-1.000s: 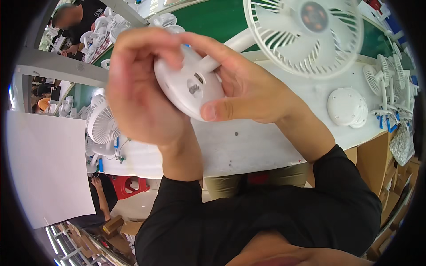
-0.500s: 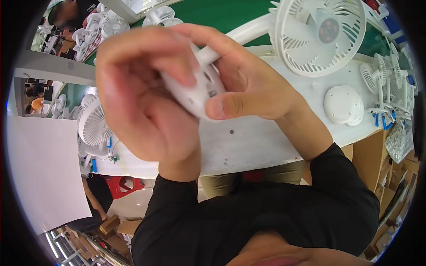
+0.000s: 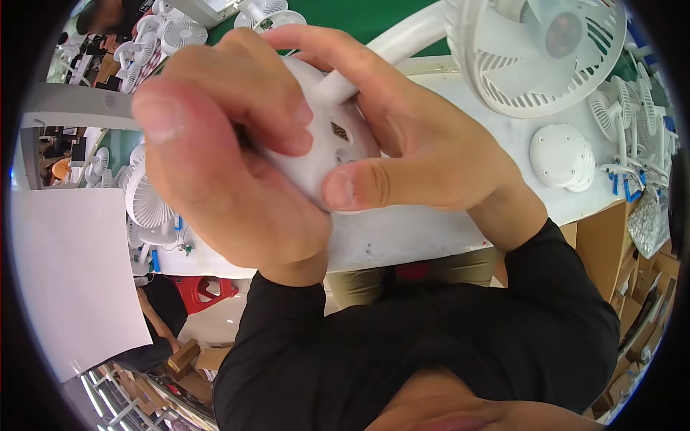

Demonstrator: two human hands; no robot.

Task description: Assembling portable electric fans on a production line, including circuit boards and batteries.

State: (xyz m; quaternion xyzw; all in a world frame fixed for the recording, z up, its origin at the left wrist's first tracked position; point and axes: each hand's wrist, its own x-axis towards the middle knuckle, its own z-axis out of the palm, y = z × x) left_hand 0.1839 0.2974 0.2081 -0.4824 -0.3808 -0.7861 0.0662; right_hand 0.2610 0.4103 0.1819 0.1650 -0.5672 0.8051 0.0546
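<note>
A white desk fan is held up over the table, its rounded base (image 3: pixel 316 79) between my hands and its round caged head (image 3: pixel 535 61) reaching out to the upper right on a curved stem (image 3: pixel 410 32). My right hand (image 3: pixel 431 147) is closed round the base beside the stem, thumb on the near edge. At the left, my left hand (image 3: pixel 223 158) has its fingers bent against the base, with the thumb sticking out. A small diamond-shaped opening and a round detail show on the base. The base's far-left side is hidden behind my left hand.
White round bases (image 3: pixel 562 156) lie stacked on the white tabletop (image 3: pixel 410 233) at the right. Beyond them stand several fans with blue connectors (image 3: pixel 632 188). More fans (image 3: pixel 147 194) stand at the left, near a hanging white sheet (image 3: pixel 75 266). Other people are partly visible at the left.
The fan's head has swung rightward and the base has turned, showing its diamond-shaped opening more fully. My left hand's thumb has come away from its fingers. My right hand keeps its grip.
</note>
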